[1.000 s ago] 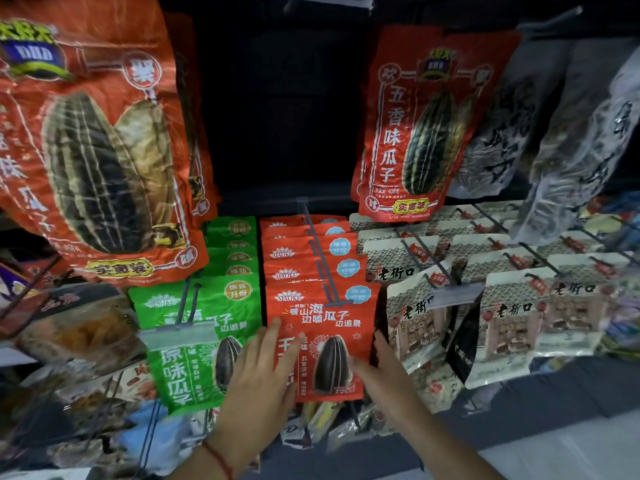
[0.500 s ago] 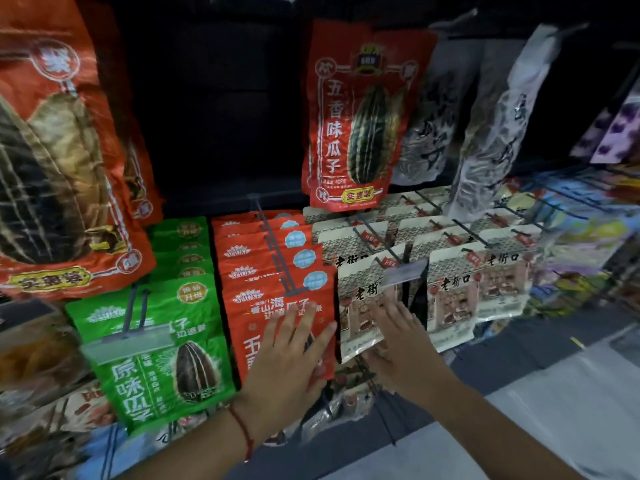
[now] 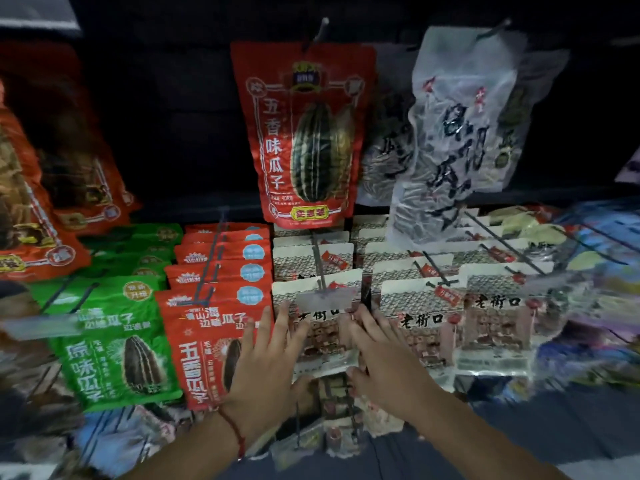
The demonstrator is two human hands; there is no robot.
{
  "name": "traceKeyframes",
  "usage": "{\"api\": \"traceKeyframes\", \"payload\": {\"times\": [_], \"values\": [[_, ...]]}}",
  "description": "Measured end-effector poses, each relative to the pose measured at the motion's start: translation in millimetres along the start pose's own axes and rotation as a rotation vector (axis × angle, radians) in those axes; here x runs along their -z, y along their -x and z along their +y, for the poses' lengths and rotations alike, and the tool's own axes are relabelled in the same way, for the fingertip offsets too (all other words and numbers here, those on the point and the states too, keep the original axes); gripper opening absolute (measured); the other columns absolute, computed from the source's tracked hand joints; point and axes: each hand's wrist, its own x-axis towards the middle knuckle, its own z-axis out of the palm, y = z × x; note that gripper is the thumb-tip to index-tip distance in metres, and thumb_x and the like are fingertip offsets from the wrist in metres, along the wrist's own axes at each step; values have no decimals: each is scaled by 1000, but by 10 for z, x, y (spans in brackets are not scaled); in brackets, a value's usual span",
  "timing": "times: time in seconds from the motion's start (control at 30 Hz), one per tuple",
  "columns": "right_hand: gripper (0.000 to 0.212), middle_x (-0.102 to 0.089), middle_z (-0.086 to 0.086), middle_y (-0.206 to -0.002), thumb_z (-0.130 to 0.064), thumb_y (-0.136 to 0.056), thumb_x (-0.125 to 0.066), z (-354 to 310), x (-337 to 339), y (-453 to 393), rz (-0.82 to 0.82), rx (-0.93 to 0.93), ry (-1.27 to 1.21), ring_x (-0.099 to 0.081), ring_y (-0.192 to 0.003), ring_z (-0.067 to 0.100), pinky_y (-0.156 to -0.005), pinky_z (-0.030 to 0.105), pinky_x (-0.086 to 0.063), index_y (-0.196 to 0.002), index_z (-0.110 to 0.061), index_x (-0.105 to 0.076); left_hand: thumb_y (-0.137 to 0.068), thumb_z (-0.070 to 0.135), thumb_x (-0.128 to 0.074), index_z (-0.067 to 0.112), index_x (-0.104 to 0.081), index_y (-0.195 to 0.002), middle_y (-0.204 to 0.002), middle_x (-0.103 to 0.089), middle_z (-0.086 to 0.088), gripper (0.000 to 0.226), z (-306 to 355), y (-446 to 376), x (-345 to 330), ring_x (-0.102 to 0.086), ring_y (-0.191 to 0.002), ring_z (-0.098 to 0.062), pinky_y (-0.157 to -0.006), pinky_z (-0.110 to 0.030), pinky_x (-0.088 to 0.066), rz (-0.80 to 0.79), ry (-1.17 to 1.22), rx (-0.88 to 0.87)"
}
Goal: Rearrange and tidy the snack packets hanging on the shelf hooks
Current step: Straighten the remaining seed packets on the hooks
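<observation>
Two hands framed the front white packet on its hook, the left hand laid flat with spread fingers on that packet's left edge and the right hand laid open along its right edge, thumb tucked under the bottom corner; neither gripped it. A second earlier both hands had bracketed the red packet hanging just left of the white one; the left palm had crossed rightward off most of the red front, and the right hand had moved onto the white row. That suggested the red row had been squared and the white row was the one now in hand. Room was tight: the red packet touched the white packet's left edge beneath the left hand, and a second white row hung just right of it, so any straightening likely had to go backward along the hook. A large red bag overhung the white packet's hook from above. Below the white packet, lower packets were blurred.
</observation>
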Motion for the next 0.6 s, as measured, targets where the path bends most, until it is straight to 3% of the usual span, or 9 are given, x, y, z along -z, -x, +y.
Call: {"api": "traceKeyframes", "payload": {"times": [0.07, 0.13, 0.23, 0.3, 0.5, 0.6], "values": [[77, 18, -5, -162, -40, -98, -50, 58, 38, -21, -3, 50, -1, 20, -148, 20, -111, 34, 16, -155, -33, 2, -66, 56, -78, 18, -45, -143, -147, -43, -24, 92, 142, -46, -18, -43, -132, -49, -100, -64, -43, -13, 3, 53], [75, 14, -5, -162, -41, -98, -49, 77, 58, -70, 10, 88, -17, 16, -149, 21, -111, 34, 14, -154, -33, 1, -70, 55, -76, 19, -38, -146, -145, -44, -24, 93, 257, -92, -4, -40, -134, -49, -103, -64, -40, -28, 3, 101], [76, 13, -4, -163, -40, -97, -50, 59, 56, -153, 24, 118, -67, 13, -150, 20, -110, 34, 14, -155, -31, -1, -91, 56, -50, 21, -11, -155, -159, -19, -20, 82, 376, -166, 12, -13, -146, -45, -118, -62, -11, -42, -51, 169], [82, 15, -3, -163, -40, -96, -52, 25, 27, -201, 13, 114, -113, 13, -150, 20, -111, 33, 13, -155, -29, 4, -96, 55, -40, 22, 0, -155, -162, -1, -16, 78, 430, -242, 34, 3, -148, -42, -119, -59, 3, -65, -81, 209], [91, 22, 3, -161, -34, -95, -54, -43, -71, -429, 41, 18, -189, 15, -150, 24, -114, 33, 10, -154, -28, 15, -94, 50, -47, 20, 14, -154, -160, 16, -22, 90, 490, -488, 9, 16, -145, -47, -117, -60, 7, -96, -143, 253], [91, 26, 2, -160, -31, -94, -55, -71, -95, -565, 70, -29, -200, 16, -149, 25, -117, 36, 7, -155, -27, 12, -96, 44, -46, 23, 5, -156, -160, 16, -23, 82, 428, -657, -65, 15, -145, -47, -117, -60, 6, -72, -159, 278]]}}
